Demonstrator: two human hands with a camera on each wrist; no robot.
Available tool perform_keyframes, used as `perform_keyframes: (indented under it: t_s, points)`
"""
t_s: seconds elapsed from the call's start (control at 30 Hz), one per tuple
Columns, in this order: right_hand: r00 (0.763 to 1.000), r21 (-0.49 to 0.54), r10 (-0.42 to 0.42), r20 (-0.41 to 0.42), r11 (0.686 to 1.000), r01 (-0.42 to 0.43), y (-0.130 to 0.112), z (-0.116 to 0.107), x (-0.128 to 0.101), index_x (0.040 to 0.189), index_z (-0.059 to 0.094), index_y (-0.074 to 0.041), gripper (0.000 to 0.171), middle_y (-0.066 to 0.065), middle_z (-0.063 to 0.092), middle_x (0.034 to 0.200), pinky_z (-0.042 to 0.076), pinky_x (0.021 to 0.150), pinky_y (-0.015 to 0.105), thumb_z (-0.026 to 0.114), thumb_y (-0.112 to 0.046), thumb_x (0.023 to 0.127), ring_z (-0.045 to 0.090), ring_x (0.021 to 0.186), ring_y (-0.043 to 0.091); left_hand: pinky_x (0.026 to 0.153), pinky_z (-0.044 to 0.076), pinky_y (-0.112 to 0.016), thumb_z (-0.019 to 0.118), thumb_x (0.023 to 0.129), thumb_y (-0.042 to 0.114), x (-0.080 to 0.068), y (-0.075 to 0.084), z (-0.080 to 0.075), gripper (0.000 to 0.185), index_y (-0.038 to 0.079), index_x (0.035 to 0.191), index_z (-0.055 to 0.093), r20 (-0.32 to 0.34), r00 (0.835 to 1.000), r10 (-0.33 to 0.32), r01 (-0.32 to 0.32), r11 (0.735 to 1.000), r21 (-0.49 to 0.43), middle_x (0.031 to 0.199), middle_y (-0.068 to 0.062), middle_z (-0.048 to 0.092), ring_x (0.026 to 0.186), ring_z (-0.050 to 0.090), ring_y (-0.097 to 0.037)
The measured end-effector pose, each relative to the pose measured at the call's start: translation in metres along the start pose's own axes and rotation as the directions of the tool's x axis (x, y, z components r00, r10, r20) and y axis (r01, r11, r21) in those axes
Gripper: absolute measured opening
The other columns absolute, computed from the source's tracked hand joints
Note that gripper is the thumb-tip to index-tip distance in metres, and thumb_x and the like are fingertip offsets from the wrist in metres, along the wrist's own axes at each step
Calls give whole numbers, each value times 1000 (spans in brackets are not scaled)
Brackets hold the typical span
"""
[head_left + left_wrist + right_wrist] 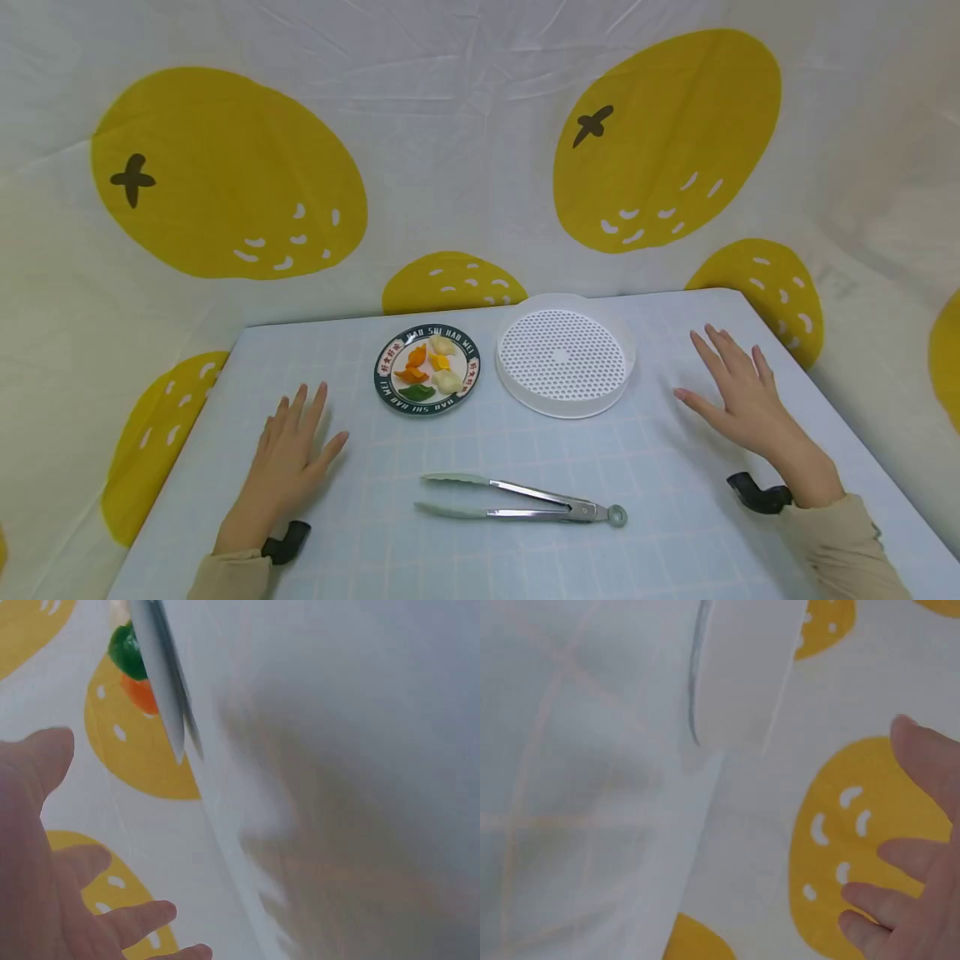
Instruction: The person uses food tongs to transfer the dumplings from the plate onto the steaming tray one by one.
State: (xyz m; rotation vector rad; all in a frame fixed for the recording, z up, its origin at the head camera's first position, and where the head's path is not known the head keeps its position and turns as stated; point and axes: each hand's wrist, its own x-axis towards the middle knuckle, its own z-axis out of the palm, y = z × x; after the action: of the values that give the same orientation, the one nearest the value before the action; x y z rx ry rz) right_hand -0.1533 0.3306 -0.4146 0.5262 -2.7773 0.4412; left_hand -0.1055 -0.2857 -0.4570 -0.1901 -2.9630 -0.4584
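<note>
My left hand [287, 460] hovers over the left side of the table with fingers spread and nothing in it. On the right, my right hand [747, 407] is likewise spread and holds nothing, its shadow falling on the cloth. A round plate [383, 387] with a dark lettered rim carries several dumpling-shaped pieces: orange ones [416, 357], a yellow one [439, 362], pale ones [447, 382] and a green one [417, 392]. Beside it sits a white round steamer tray [562, 333] with a perforated base. Nearer me lie metal tongs [582, 510], their pale green tips parted and pointing left.
A light blue checked cloth covers the table [360, 550]. Behind and around the table hangs a white curtain [457, 167] printed with big yellow fruit. Each wrist wears a black strap-on piece, one on the left wrist [287, 542] and one on the right wrist [757, 493].
</note>
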Motion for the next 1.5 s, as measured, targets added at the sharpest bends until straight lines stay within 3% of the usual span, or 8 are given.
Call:
perform_keyframes:
  t_s: [0.13,0.27,0.47,0.63,0.77,0.87,1.17,1.5]
  points:
    - [994,123,-32,-106,991,45,-11,-1,6,156,26,-4,84,26,28,156,-5,121,62,71,-32,90,19,145,43,108,20,-77,53,101,46,4,2,0,82,13,161,8,-10,1000,-7,5,988,-155,159,-28,17,141,18,-55]
    - [992,212,-33,-125,976,60,-24,-2,10,155,27,-2,83,28,31,154,-3,122,60,73,-23,89,22,143,44,109,24,-74,59,99,40,9,8,0,82,8,159,13,-28,1000,-14,4,953,-304,158,-27,21,141,22,-51]
    - [995,340,-2,-104,940,37,-51,-7,15,156,28,-8,82,25,32,154,4,122,61,74,-15,88,26,141,46,111,33,-66,66,97,32,18,25,3,80,7,158,21,13,996,-85,80,851,-519,156,-24,31,138,35,-45]
    - [995,414,29,-95,910,13,-72,-8,17,157,30,-18,80,15,34,157,21,115,70,73,-13,89,29,142,40,113,37,-59,71,93,25,25,41,6,86,13,159,17,117,983,-144,185,748,-638,155,-20,33,137,39,-41]
    - [987,445,10,-159,893,63,-83,-4,19,154,37,-17,75,8,41,154,31,120,35,72,-5,89,34,143,21,112,39,-53,76,89,21,31,52,6,97,17,160,9,199,964,-175,265,655,-707,156,-19,31,137,40,-39]
    - [981,477,-16,-192,872,107,-91,0,20,152,40,-15,72,5,45,151,26,114,12,71,0,88,36,140,8,110,41,-52,79,86,19,35,58,8,104,18,160,5,236,953,-192,304,616,-727,156,-19,28,136,41,-40]
    - [986,644,-95,-139,748,163,-121,5,23,149,42,-13,65,6,47,148,27,115,13,64,6,91,41,137,12,107,46,-51,86,79,17,46,64,18,115,20,160,4,245,930,-272,362,586,-725,151,-20,26,128,45,-38]
    - [982,810,-186,-11,574,118,-144,24,24,150,39,-7,56,9,48,147,28,118,20,56,4,97,41,138,17,104,50,-48,90,74,21,58,55,33,122,21,160,3,227,949,-220,315,593,-741,150,-17,23,120,51,-36]
